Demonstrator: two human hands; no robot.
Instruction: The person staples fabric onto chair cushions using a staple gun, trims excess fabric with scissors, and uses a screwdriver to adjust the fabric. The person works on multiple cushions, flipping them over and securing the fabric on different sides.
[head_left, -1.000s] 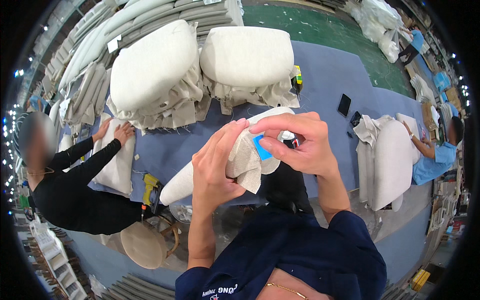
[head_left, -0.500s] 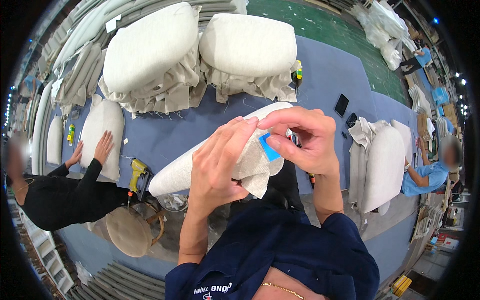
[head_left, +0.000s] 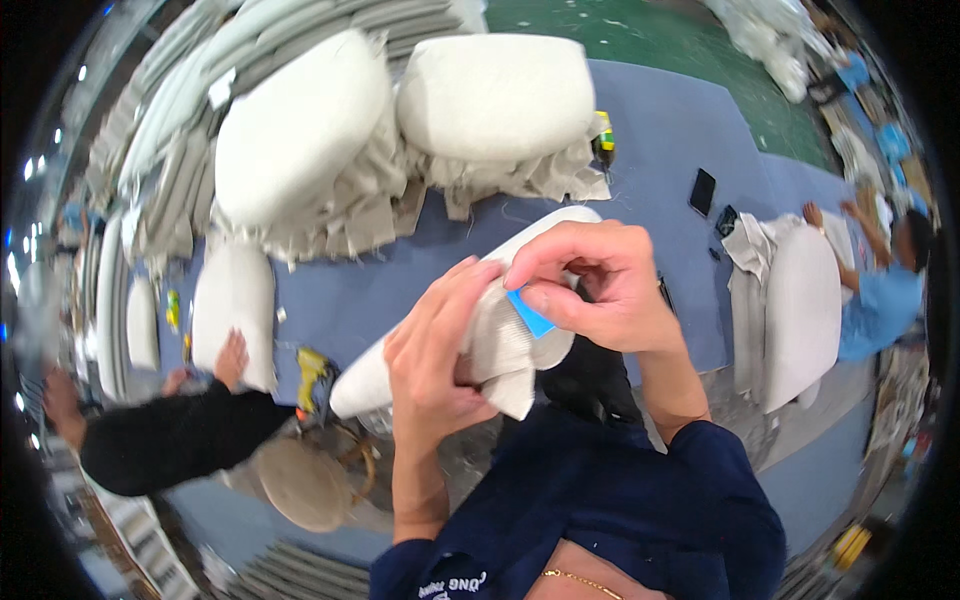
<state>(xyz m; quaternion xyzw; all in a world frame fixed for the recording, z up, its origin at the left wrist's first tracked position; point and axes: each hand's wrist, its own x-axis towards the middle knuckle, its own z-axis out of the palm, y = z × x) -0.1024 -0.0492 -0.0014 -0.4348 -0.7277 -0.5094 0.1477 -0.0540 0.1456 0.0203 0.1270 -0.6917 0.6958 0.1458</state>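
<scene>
My left hand [head_left: 432, 350] is closed around a cream fabric-covered cushion pad [head_left: 362, 388], tilted on its edge in front of my chest. Loose fabric [head_left: 508, 372] hangs from the pad's near side beneath my fingers. Thumb and forefinger of my right hand [head_left: 615, 290] pinch the fabric edge at a small blue tag [head_left: 532, 316], which lies against the cloth. My left fingertips press the same edge just beside it. Whether the tag is fastened to the fabric cannot be seen.
Cream pads on piled fabric [head_left: 495, 95] stand at the back of the blue-grey table [head_left: 660, 130]. A yellow-green staple gun [head_left: 315, 375] lies at the left edge, above a round stool [head_left: 302, 485]. A phone [head_left: 703, 192] lies right. Co-workers handle pads at both sides.
The whole view has shifted a little, with surrounding things lying further right. Both hands keep hold of the pad and the tag edge. The left co-worker's arms have moved down the pad.
</scene>
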